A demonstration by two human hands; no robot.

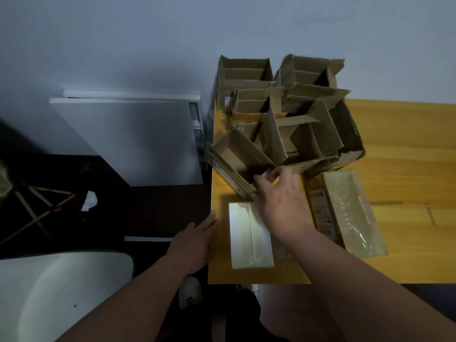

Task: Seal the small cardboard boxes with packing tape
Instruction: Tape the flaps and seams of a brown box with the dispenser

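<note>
A small open cardboard box lies tilted at the table's left edge, its flaps spread. My right hand reaches over to it and pinches its near flap with curled fingers. Just below the hand lies a closed box sealed with shiny tape along its seam. A second taped box lies to the right. My left hand rests flat with straight fingers against the table's left edge, holding nothing. No tape roll is in view.
Several open empty cardboard boxes are piled at the back of the yellow wooden table, against the wall. A white cabinet stands left of the table. A white chair is at lower left.
</note>
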